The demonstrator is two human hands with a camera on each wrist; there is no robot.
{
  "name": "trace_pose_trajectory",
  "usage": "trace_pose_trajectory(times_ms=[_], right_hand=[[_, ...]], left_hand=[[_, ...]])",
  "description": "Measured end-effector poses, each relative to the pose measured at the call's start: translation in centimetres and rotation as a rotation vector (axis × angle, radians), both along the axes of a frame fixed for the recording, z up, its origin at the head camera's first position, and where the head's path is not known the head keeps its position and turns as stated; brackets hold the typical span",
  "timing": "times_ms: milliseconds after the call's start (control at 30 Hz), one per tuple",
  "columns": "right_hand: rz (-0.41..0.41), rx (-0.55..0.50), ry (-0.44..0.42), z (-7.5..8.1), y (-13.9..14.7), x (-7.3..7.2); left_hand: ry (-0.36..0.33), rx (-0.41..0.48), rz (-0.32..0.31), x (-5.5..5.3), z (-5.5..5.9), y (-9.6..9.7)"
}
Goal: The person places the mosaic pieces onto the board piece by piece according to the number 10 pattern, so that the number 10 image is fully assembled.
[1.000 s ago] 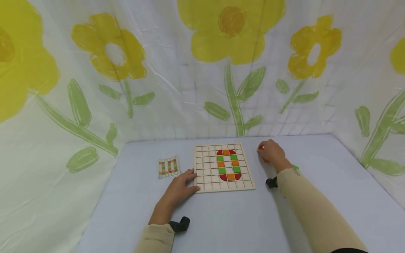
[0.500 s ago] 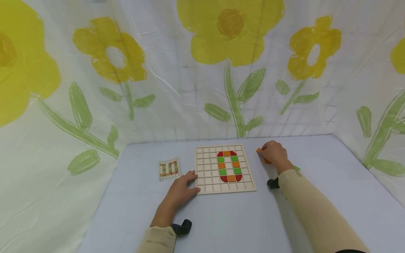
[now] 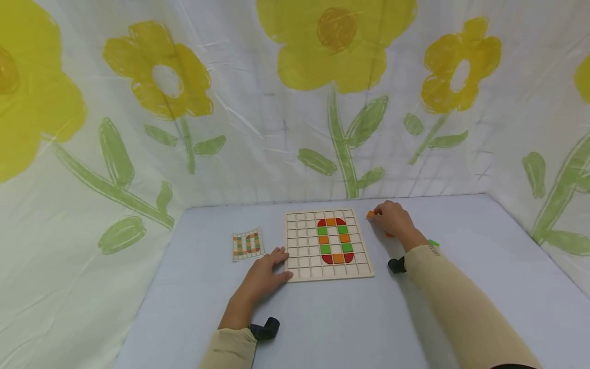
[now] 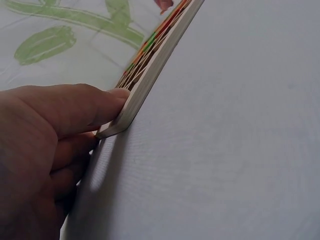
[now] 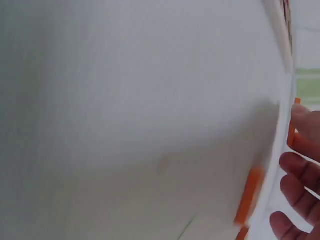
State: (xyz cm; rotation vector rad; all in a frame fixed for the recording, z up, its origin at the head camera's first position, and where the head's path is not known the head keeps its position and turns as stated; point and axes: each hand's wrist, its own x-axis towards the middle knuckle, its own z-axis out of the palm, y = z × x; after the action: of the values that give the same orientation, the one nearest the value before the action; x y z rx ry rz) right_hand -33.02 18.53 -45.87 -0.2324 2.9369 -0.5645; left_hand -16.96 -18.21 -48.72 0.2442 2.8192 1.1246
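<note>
A pale wooden grid board [image 3: 301, 259] lies on the table, with red, orange and green tiles forming a ring on its right half. My left hand [image 3: 261, 277] rests at its near left corner. In the left wrist view the thumb [image 4: 107, 105] touches the board's edge. Right of the board, my right hand [image 3: 395, 219] pinches an orange tile [image 3: 371, 214] between thumb and fingers. The right wrist view shows that tile [image 5: 292, 131] raised off the table, the other fingers loosely bent. Below the hand lies another orange tile [image 5: 250, 195], blurred.
A small pattern card [image 3: 247, 245] with a printed coloured grid lies left of the board. Partly behind the right wrist sits a green piece [image 3: 433, 243]. A flower-printed curtain [image 3: 230, 102] hangs behind the white table [image 3: 332, 323].
The right hand has picked up the orange tile and moved slightly left with it, toward the board. The left hand stays at the board's corner.
</note>
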Motion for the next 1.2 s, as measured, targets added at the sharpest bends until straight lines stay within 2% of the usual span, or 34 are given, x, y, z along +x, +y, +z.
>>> trace_pose_trajectory(times_ms=[267, 367, 467, 567, 767, 867, 1200], right_hand=[[0.134, -0.083, 0.018, 2.0, -6.6, 0.4], [0.210, -0.088, 0.020, 1.9, -9.2, 0.6], [0.303, -0.050, 0.025, 1.5, -11.9, 0.7], [0.353, -0.001, 0.014, 1.1, -14.5, 0.9], [0.387, 0.039, -0.010, 1.0, -18.5, 1.5], [0.381, 0.027, -0.022, 1.4, -19.8, 1.8], [0.319, 0.069, -0.002, 1.0, -21.1, 1.9]], left_hand=[[-0.019, 0.009, 0.014, 0.0, 0.1, -0.2], [-0.025, 0.014, 0.008, 0.0, 0.1, -0.3], [-0.037, 0.025, 0.009, 0.0, 0.1, -0.4], [-0.035, 0.037, -0.001, 0.0, 0.0, -0.4], [-0.031, 0.057, -0.030, -0.1, -0.3, -0.3], [-0.015, 0.049, -0.033, -0.2, -0.3, -0.4], [-0.037, 0.056, -0.018, -0.5, -0.2, -0.5]])
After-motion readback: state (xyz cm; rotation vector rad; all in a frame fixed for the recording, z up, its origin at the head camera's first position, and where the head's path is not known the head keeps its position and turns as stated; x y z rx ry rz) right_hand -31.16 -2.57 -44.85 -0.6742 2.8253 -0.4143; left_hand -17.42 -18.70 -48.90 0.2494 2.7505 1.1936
